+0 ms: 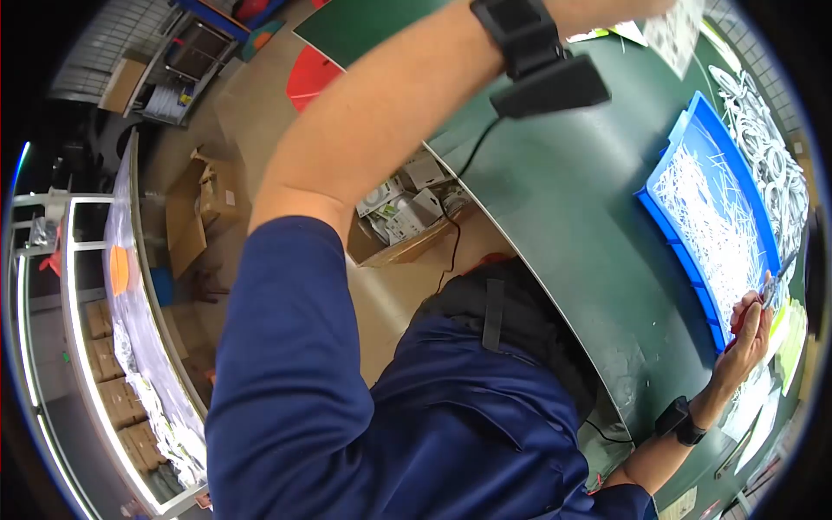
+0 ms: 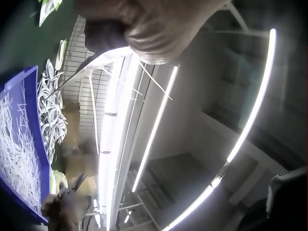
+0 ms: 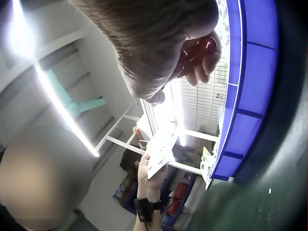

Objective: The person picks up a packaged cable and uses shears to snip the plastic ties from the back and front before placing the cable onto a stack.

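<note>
At the top of the head view my left hand (image 1: 631, 9) is partly cut off by the frame edge. It holds a white printed card (image 1: 681, 42); the right wrist view shows this card (image 3: 161, 156) held up in the fingers. In the left wrist view thin white strips (image 2: 93, 115) stick out below that hand. My right hand (image 1: 747, 340) grips red-handled pliers (image 1: 738, 317) near the end of a blue tray (image 1: 680, 251). Their grey jaws point away from the palm. White strips (image 1: 706, 212) lie heaped in the tray.
Coiled white cables (image 1: 763, 130) are piled behind the tray on the green table (image 1: 555, 199). Bright green and white packets (image 1: 789, 338) lie beside the right hand. Below the table edge stands an open carton (image 1: 407, 238) of boxed goods. A black cable (image 1: 457, 234) hangs from the left wrist.
</note>
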A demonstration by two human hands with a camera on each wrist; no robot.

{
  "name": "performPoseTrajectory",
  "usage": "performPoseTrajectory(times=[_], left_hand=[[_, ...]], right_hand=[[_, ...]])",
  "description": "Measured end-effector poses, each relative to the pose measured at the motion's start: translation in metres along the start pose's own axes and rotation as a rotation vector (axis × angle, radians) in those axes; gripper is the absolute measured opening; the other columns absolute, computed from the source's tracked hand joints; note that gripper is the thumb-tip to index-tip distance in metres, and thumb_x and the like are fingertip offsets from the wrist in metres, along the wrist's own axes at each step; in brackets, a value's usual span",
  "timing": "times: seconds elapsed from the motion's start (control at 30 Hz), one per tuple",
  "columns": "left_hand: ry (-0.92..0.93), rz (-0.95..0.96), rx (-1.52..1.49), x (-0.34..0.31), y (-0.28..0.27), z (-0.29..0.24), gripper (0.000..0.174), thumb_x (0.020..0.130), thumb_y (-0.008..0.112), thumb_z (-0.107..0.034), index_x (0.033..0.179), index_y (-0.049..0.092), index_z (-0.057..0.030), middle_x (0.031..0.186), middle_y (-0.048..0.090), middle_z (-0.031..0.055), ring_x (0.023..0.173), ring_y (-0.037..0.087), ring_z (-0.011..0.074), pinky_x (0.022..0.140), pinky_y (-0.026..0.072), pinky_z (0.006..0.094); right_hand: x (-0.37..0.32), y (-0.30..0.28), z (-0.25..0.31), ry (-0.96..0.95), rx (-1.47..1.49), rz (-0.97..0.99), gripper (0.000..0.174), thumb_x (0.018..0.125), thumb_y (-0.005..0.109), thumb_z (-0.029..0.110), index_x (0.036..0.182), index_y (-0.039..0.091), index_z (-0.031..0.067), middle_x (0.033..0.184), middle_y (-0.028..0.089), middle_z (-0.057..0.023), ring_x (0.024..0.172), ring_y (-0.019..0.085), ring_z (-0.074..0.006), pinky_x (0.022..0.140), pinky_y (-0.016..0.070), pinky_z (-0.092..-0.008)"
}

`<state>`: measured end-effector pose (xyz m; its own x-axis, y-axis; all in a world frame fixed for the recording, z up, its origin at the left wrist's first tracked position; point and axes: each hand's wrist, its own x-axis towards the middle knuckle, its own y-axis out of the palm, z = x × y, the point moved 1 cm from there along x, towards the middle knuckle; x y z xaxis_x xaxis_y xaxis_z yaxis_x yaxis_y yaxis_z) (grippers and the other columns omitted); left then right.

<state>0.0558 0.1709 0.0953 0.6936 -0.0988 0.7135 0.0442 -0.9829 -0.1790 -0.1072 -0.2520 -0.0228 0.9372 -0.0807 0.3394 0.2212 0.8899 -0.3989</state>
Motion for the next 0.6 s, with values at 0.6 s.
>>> performPoseTrajectory(times=[0.6], left_hand=[[-0.623,0.150,-0.758,-0.089,0.196,-0.002,0.032,0.111,0.048,-0.018,0.135,0.050,0.0031,0.122,0.067,0.0122,0.104,0.067,0.0134,0.092,0.0559,0.0301]], right_hand=[[-0.015,0.008,0.036,-0.090,-0.396,0.025,0.073,0.075,0.089,0.012,0.143,0.063,0.0072,0.096,0.066,-0.0114,0.081,0.063,-0.0234,0.071,0.0534,-0.0347]])
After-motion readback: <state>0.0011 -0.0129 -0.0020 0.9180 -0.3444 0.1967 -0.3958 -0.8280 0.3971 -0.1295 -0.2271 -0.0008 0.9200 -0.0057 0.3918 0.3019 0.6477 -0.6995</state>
